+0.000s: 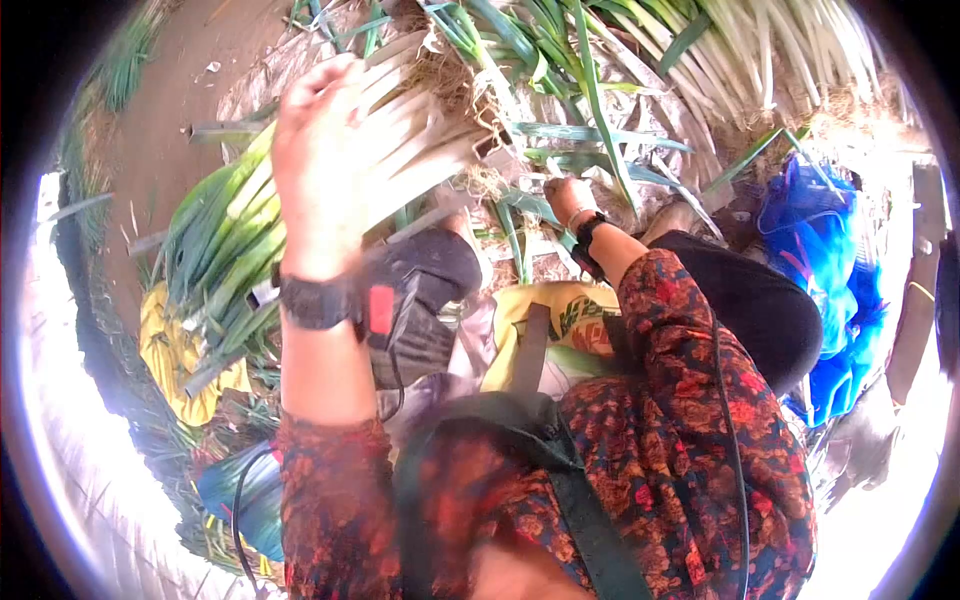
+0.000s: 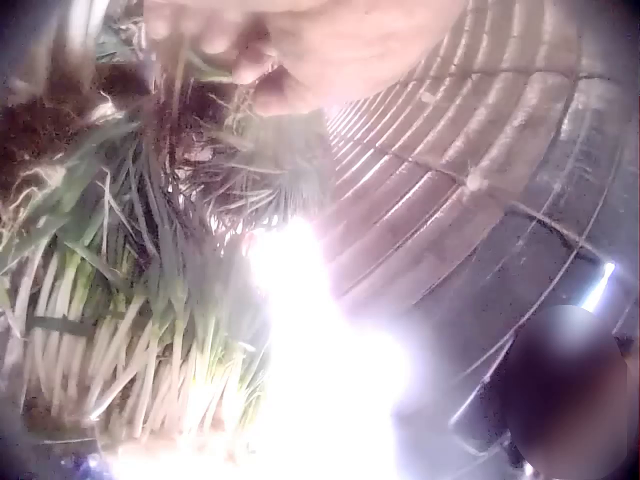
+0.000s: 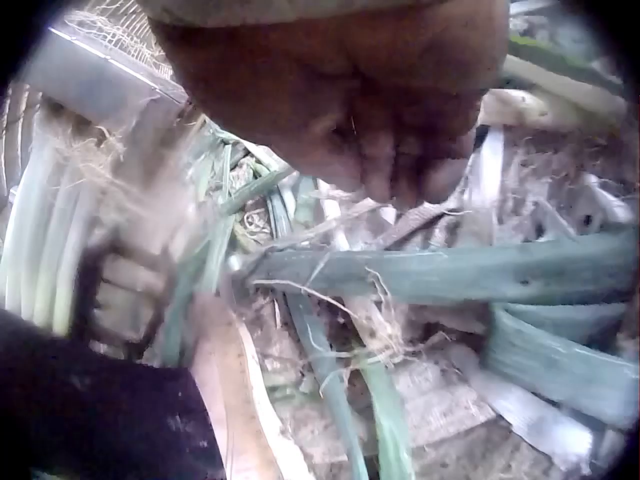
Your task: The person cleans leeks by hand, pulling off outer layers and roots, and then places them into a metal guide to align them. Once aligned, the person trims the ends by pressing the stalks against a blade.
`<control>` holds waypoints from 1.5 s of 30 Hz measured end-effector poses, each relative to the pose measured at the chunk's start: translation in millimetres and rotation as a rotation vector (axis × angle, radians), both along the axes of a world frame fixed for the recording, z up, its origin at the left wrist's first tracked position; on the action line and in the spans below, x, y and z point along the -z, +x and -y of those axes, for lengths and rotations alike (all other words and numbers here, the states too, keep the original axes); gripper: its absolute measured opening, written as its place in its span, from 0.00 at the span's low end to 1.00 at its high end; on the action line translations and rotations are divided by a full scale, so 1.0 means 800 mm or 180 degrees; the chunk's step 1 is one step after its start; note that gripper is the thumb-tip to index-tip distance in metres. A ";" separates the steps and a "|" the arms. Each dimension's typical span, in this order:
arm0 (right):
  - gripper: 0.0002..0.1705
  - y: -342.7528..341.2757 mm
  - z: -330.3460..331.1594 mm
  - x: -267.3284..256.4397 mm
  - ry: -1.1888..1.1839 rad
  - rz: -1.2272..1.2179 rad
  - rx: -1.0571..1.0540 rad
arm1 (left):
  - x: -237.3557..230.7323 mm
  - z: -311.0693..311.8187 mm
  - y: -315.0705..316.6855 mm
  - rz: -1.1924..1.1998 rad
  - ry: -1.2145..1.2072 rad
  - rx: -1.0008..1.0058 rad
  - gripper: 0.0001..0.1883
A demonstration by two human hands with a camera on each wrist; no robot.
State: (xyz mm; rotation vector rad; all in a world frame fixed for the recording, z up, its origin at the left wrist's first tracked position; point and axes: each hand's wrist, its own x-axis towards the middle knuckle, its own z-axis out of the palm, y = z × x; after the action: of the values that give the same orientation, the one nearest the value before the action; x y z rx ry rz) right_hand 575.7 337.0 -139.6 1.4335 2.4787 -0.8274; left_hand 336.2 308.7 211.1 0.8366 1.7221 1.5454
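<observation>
My left hand [image 1: 320, 170], blurred, is raised over a pile of long green onions [image 1: 420, 135] in the head view. Their white stems and roots point right, their green tops [image 1: 205, 245] hang left. In the left wrist view the left hand's fingers [image 2: 215, 35] are loosely bent, with nothing seen between them. Low over loose leaves between the knees is my right hand [image 1: 570, 198], its fingers curled. In the right wrist view the right hand [image 3: 400, 130] hangs above torn green leaves [image 3: 440, 275] and root scraps [image 3: 375, 325]; no held object shows.
More green onions [image 1: 770, 50] lie in a heap at the far right. A blue mesh bag [image 1: 825, 280] sits beside the right knee [image 1: 745, 290]. Yellow cloth [image 1: 175, 350] lies at the left. Curved ribbed sheeting [image 2: 440, 160] shows in the left wrist view.
</observation>
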 end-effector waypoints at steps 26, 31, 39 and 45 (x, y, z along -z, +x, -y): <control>0.06 -0.039 -0.169 -0.096 -0.3415 -0.3796 0.2631 | 0.007 -0.068 0.050 0.0287 -0.0069 -0.0061 0.10; 0.12 -0.028 -0.188 -0.108 -0.3391 -0.3826 0.2662 | 0.012 -0.071 0.045 0.0325 0.0003 0.0052 0.10; 0.17 -0.129 -0.090 0.033 -0.1059 -0.0809 0.1090 | 0.002 -0.074 0.057 0.0388 -0.0188 -0.0034 0.10; 0.17 -0.155 -0.074 0.075 -0.1239 -0.0147 0.0829 | 0.008 -0.066 0.043 0.0198 -0.0120 -0.0005 0.09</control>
State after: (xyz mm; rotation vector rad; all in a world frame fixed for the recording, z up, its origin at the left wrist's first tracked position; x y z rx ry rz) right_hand 451.6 395.8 -199.6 1.6148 2.0287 -1.3188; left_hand 370.5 361.5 204.5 0.7608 1.7024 1.5195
